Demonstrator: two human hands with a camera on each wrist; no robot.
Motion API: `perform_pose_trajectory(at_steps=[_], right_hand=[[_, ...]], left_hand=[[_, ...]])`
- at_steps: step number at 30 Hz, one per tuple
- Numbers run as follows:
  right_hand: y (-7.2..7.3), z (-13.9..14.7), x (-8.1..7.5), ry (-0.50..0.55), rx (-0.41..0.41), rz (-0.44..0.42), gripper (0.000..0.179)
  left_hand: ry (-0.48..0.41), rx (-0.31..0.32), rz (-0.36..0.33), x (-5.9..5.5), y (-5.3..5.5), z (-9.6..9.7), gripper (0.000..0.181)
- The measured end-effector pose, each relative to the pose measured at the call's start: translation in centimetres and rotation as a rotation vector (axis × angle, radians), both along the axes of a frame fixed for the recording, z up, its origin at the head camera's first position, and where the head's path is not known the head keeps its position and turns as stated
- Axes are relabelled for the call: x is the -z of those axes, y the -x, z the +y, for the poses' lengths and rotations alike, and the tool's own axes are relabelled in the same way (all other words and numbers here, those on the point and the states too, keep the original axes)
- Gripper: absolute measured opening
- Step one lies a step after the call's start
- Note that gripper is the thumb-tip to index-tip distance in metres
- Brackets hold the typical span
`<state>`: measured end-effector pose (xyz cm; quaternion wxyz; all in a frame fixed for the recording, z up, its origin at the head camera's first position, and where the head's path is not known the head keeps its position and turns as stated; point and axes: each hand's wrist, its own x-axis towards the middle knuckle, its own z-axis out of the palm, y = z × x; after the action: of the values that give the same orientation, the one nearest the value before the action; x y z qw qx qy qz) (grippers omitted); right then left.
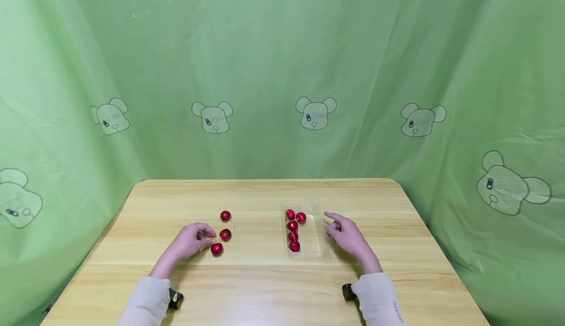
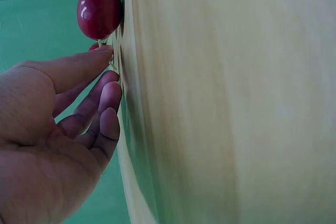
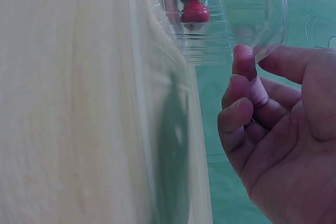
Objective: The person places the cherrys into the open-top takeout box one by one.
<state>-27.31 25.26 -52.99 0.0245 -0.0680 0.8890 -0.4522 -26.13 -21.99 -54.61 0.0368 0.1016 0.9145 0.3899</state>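
Observation:
Three loose cherries lie on the left of the table: an upper cherry (image 1: 225, 216), a middle cherry (image 1: 225, 235) and a near cherry (image 1: 217, 249). My left hand (image 1: 192, 240) is beside the near one, thumb and fingertip pinching at its stem. In the left wrist view that cherry (image 2: 99, 12) stands just beyond the thumb tip; another is mostly hidden behind. A clear plastic box (image 1: 315, 240) holds several cherries (image 1: 292, 225) along its left side. My right hand (image 1: 347, 235) is at the box's right edge, thumb and finger pinching its rim (image 3: 278, 24).
The wooden table (image 1: 256, 291) has rounded far corners. A green curtain (image 1: 265, 144) printed with bear heads surrounds it at the back and sides. Each wrist wears a small black device, the left one (image 1: 175, 298) and the right one (image 1: 348, 292).

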Motion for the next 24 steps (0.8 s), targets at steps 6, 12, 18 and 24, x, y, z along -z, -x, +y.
perform_pose_trajectory(at_steps=[6,12,18,24], right_hand=[[-0.09,0.05,-0.03,0.000,-0.009,0.002,0.050],[-0.12,0.08,0.03,-0.006,-0.013,0.003,0.050],[-0.08,0.13,0.06,-0.003,-0.014,0.007,0.051],[-0.16,0.13,0.00,0.001,-0.008,-0.003,0.050]], left_hand=[[0.019,-0.002,0.003,-0.02,-0.03,0.08,0.012],[0.035,-0.006,0.013,0.12,-0.13,-0.04,0.011],[0.034,-0.004,0.012,0.06,-0.22,-0.29,0.011],[0.028,0.003,0.007,-0.18,-0.51,-0.60,0.009]])
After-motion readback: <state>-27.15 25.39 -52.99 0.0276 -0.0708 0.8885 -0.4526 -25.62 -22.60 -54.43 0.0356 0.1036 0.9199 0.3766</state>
